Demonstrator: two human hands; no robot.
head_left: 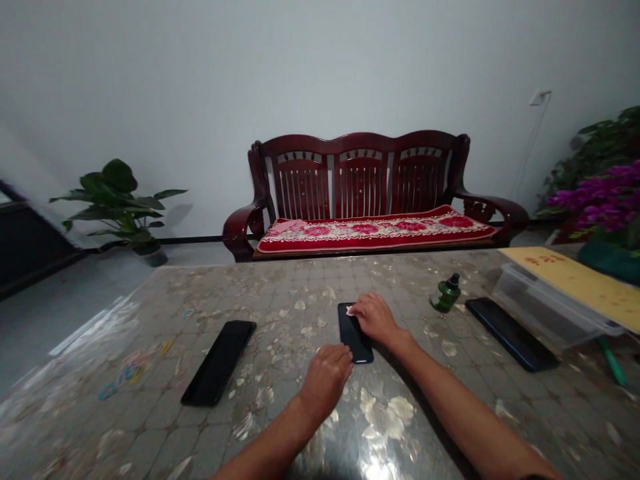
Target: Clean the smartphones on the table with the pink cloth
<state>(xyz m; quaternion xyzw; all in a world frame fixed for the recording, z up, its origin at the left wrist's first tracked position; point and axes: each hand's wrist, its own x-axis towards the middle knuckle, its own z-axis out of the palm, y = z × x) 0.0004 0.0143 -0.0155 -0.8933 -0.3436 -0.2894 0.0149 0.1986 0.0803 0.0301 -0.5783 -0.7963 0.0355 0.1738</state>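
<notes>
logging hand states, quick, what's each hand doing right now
Left hand: fingertips at the near left edge of the phone; whether it grips cannot be told.
Right hand: closed on a small pale piece at the phone's far end.

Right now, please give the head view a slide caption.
Right hand with a pale pink scrap on a dark phone, left hand at its left edge.

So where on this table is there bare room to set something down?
Bare tablecloth shows between the shallow black tray and the left hand, and beyond the smartphone toward the wooden bench. A smaller gap lies between the right hand and the green bottle. The right side is crowded: bottle, dark oblong object, clear plastic box.
</notes>
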